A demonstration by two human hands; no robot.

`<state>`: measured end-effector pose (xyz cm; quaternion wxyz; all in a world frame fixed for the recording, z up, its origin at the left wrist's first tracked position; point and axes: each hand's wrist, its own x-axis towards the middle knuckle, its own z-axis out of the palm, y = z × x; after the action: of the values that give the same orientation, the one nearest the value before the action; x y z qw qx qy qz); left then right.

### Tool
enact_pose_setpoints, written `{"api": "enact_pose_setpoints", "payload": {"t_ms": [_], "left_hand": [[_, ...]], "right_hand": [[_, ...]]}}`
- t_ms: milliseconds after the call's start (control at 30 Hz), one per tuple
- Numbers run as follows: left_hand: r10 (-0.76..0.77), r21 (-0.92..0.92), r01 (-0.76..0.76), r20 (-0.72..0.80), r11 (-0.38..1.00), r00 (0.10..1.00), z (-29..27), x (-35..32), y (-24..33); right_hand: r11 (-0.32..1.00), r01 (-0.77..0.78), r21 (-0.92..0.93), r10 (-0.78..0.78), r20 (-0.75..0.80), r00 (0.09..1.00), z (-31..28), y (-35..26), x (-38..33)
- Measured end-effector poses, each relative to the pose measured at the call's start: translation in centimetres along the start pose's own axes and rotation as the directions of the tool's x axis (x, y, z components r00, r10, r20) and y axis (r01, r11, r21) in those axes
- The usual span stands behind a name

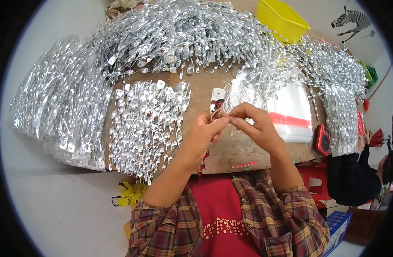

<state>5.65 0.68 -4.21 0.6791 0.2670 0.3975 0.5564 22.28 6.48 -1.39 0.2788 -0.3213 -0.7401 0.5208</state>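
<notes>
My left hand point(207, 132) is closed around a shiny silver twisted strip point(217, 102). The strip's flat end with a small hole sticks up above the fingers, and its lower part hangs below the hand with red reflections. Thumb and finger of my right hand point(260, 128) are pinched together, close against the left fingertips. Whatever they grip is too small to make out. Just beyond the right hand lies a loose bunch of fine white threads point(239, 91). Left of my hands, a batch of silver twisted strips point(147, 124) lies in rows.
More silver strips point(171, 34) heap along the far side and left. Clear plastic bags with a red band point(290, 120) lie right, beside a red device point(322, 139). A yellow bin point(283, 21) stands behind. Another person's dark sleeve point(352, 177) shows at right.
</notes>
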Motion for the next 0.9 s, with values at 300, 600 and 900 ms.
{"api": "enact_pose_setpoints", "payload": {"t_ms": [300,600,900], "left_hand": [[-0.137,-0.076,0.148,0.137,0.986,0.981,-0.5,0.2,-0.1],[-0.108,-0.019,0.109,0.063,0.994,0.992,-0.3,0.3,-0.6],[-0.051,0.068,0.048,0.042,0.997,0.998,-0.4,-0.1,-0.4]], "right_hand": [[0.989,0.104,-0.108,-0.136,-0.353,0.925,-2.5,1.7,1.0],[0.997,-0.044,-0.067,0.035,-0.130,0.991,-1.0,-0.4,-0.1],[0.895,0.212,-0.393,-0.230,0.000,0.973,-0.8,-0.4,-0.3]]}}
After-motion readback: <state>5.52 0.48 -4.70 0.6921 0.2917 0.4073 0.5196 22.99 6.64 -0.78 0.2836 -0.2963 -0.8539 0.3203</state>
